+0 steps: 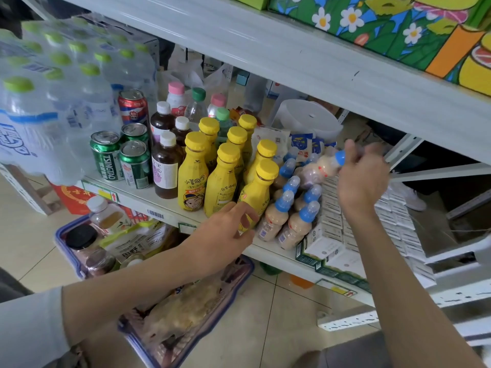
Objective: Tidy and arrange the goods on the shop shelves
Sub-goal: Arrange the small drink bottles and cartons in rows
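On the white shelf (pixel 148 200) stand several yellow bottles (pixel 192 173) with yellow caps, and to their right a cluster of small beige bottles with blue caps (pixel 285 213). My right hand (pixel 362 179) holds one blue-capped bottle (pixel 322 164) tilted in the air above that cluster. My left hand (pixel 228 229) has loosely bent fingers touching the base of the front yellow bottle (pixel 259 189) at the shelf's front edge. White boxed goods (pixel 334 221) lie in rows to the right of the small bottles.
Green cans (pixel 106 155), a red can (pixel 132 104) and brown bottles (pixel 166 166) stand on the left. A wrapped pack of water bottles (pixel 53 96) sits at far left. Below is a blue basket (pixel 74 264) of goods; a shelf (pixel 292 57) hangs close overhead.
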Available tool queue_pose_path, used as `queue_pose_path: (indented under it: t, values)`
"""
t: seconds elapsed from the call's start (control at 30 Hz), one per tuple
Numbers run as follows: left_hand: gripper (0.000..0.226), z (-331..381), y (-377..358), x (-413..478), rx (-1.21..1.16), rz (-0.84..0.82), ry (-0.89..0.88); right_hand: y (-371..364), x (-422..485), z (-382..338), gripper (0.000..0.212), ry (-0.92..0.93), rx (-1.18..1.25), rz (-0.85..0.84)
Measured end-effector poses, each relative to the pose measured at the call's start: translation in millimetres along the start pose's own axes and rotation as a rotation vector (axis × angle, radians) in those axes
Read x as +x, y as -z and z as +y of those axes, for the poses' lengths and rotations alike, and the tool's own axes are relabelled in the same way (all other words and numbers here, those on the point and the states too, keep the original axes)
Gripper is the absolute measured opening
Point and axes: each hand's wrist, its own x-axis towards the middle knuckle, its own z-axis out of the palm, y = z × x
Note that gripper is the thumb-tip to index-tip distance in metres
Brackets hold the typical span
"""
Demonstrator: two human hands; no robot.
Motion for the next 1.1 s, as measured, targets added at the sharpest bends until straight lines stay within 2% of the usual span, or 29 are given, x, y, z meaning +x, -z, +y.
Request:
queue_pose_path:
  t: [0.1, 0.23, 0.37, 0.47, 0.53, 0.63, 0.77, 0.87, 0.97, 1.1]
  values:
    - [0.021, 3, 1, 0, -0.006, -0.005, 0.0, 9, 5, 3, 0.044, -0.119, 0.272, 0.116]
    - [0.02, 5, 1, -1, -0.022, -0.016, 0.002, 16, 5, 3, 0.042, -0.238, 0.508, 0.211]
    - [0.021, 7, 0, -1, -0.036, -0.019, 0.025, 20, 2, 2, 0.039, -0.351, 0.663, 0.268]
    - [0.019, 7, 0, 0, -0.048, -0.026, 0.036, 22, -2, -2, 0.033, -0.459, 0.874, 0.291]
    - [0.016, 8, 0, 0, -0.08, -0.036, 0.047, 21, -4, -4, 0.032, -0.511, 0.938, 0.267]
    - [0.016, 11, 3, 2, -0.276, -0.059, 0.134, 23, -11, -10, 0.034, -0.576, 1.002, 0.188]
    - [0.049, 22, 13, 6, -0.652, -0.088, 0.279, 30, -31, -28, 0.032, -0.562, 1.058, 0.062]
    - [0.068, 25, 22, 8, -0.814, -0.115, 0.363, 39, -46, -41, 0.032, -0.498, 1.08, -0.011]
    - [0.077, 24, 26, 8, -0.912, -0.14, 0.365, 48, -58, -46, 0.031, -0.48, 1.104, -0.057]
    - [0.075, 28, 30, 9, -0.98, -0.12, 0.347, 55, -69, -53, 0.031, -0.457, 1.104, -0.104]
